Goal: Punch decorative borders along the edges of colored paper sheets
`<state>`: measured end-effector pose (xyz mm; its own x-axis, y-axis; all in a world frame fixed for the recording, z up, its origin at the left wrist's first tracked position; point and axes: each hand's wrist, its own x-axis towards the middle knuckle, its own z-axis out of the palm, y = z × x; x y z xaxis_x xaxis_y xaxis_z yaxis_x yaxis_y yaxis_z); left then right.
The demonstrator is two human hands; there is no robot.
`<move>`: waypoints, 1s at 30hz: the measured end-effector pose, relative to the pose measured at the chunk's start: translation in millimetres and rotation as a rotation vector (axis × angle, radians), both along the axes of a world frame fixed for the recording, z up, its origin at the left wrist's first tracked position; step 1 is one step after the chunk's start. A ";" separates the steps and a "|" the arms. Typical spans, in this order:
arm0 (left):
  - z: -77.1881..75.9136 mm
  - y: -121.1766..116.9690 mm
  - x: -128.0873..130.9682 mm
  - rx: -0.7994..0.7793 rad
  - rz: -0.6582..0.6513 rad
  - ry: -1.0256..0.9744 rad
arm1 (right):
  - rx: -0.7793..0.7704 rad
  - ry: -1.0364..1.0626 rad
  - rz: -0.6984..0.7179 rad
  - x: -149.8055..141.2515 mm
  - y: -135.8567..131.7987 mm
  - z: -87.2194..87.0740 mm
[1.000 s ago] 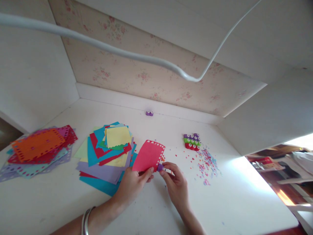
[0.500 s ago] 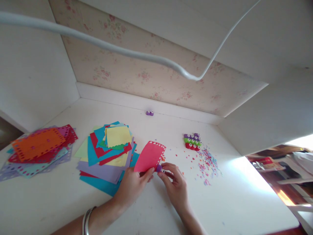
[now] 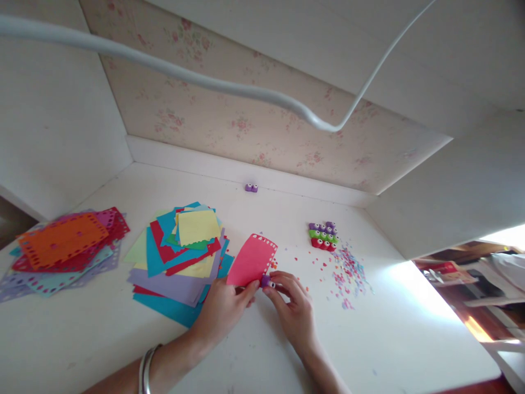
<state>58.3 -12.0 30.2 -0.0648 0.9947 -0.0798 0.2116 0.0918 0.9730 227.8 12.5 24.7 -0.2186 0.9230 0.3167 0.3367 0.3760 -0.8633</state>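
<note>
A pink paper sheet [image 3: 252,259] with punched holes along its far and right edges stands tilted over the white desk [image 3: 254,350]. My left hand [image 3: 223,309] pinches its near edge. My right hand [image 3: 293,312] is closed on a small purple paper punch [image 3: 266,281] set against the sheet's near right corner. Silver bangles [image 3: 146,368] ring my left wrist.
A pile of plain coloured sheets [image 3: 180,251] lies left of my hands. Further left is a stack of punched sheets [image 3: 61,246]. Several small punches [image 3: 323,235] sit in a cluster at the right, with paper confetti [image 3: 348,273] beside them. One purple punch [image 3: 251,187] rests by the back wall.
The purple punch in my right hand has slid down the sheet's right edge toward its near corner. My left hand has kept its hold on the sheet.
</note>
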 end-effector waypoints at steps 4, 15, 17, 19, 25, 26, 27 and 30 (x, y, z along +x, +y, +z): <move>2.7 0.8 -1.0 0.000 -0.084 0.067 | -0.042 0.038 -0.012 2.4 3.3 -0.5; 48.8 -18.7 -27.1 0.145 -0.441 0.404 | -0.015 -0.187 0.146 16.3 12.4 3.7; 38.7 -13.9 -28.5 0.351 -0.271 0.579 | -0.020 -0.198 0.104 17.5 13.2 3.4; 20.5 -9.6 -28.4 0.490 -0.238 0.712 | -0.010 -0.224 0.038 18.0 14.7 3.8; -11.2 -7.9 -20.3 0.504 -0.280 0.843 | -0.085 -0.300 0.092 19.2 17.6 9.9; -10.7 -8.2 -19.4 0.492 -0.275 0.846 | -0.108 -0.303 0.100 20.2 17.4 11.2; -9.6 -8.4 -19.0 0.483 -0.271 0.847 | -0.127 -0.306 0.105 21.3 17.1 12.3; -7.3 -8.9 -19.1 0.482 -0.263 0.835 | -0.144 -0.306 0.104 23.7 16.5 14.1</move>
